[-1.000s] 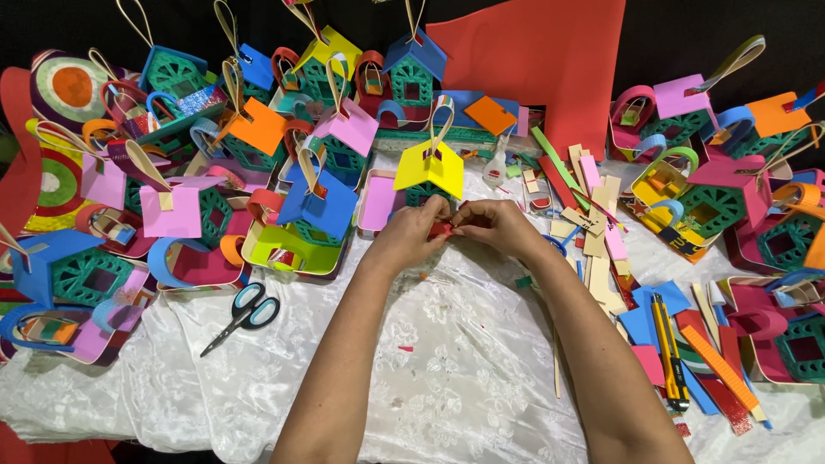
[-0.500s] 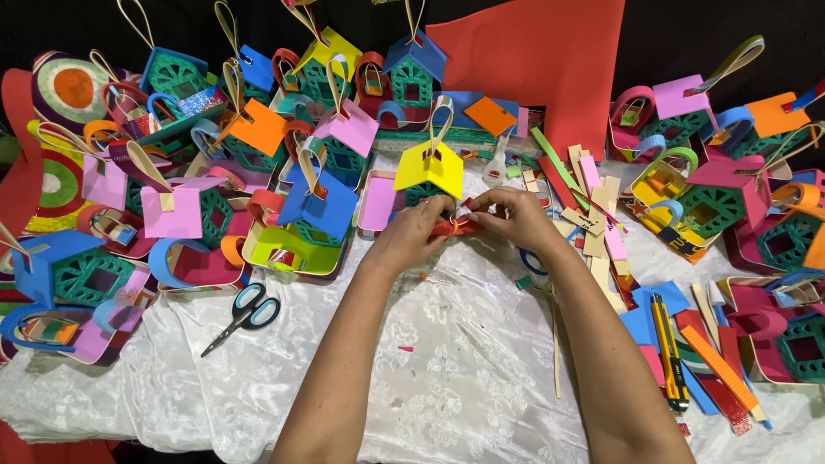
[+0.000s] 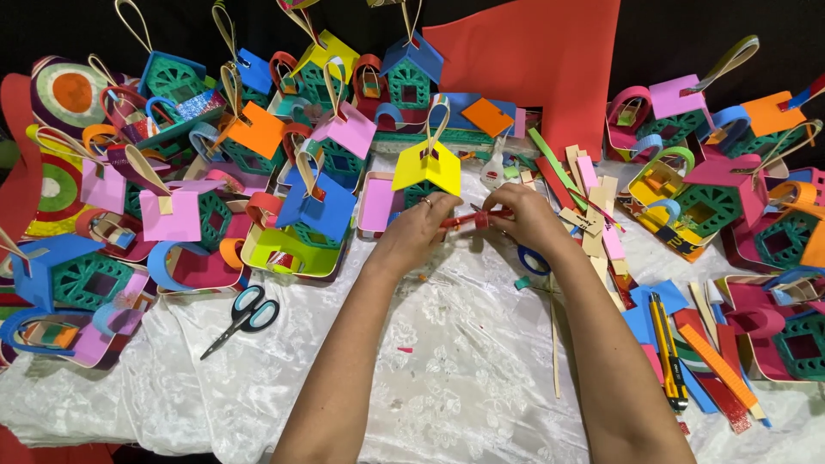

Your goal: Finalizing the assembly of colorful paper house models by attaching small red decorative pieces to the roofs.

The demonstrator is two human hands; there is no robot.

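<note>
Red paper strip (image 3: 464,220) is lying between the two hands, above the white cloth (image 3: 447,361) that is covering the table. The left hand (image 3: 418,228) is pinching the left end of this strip with closed fingers, and the right hand (image 3: 522,216) is gripping the right end, where the strip is looking rolled or folded; the exact shape there I cannot tell. Both hands are working just in front of a small paper house with a yellow roof (image 3: 427,167) and a looped handle. Many other paper houses in green, blue, pink and orange are standing in a crowd on the left, the back and the right of the table. Scissors with blue handles (image 3: 241,319) are lying on the cloth to the left of the left forearm, well apart from it. A yellow utility knife (image 3: 668,351) is lying to the right of the right forearm, near a pile of coloured strips (image 3: 593,202). A large red sheet (image 3: 550,60) is standing at the back.
</note>
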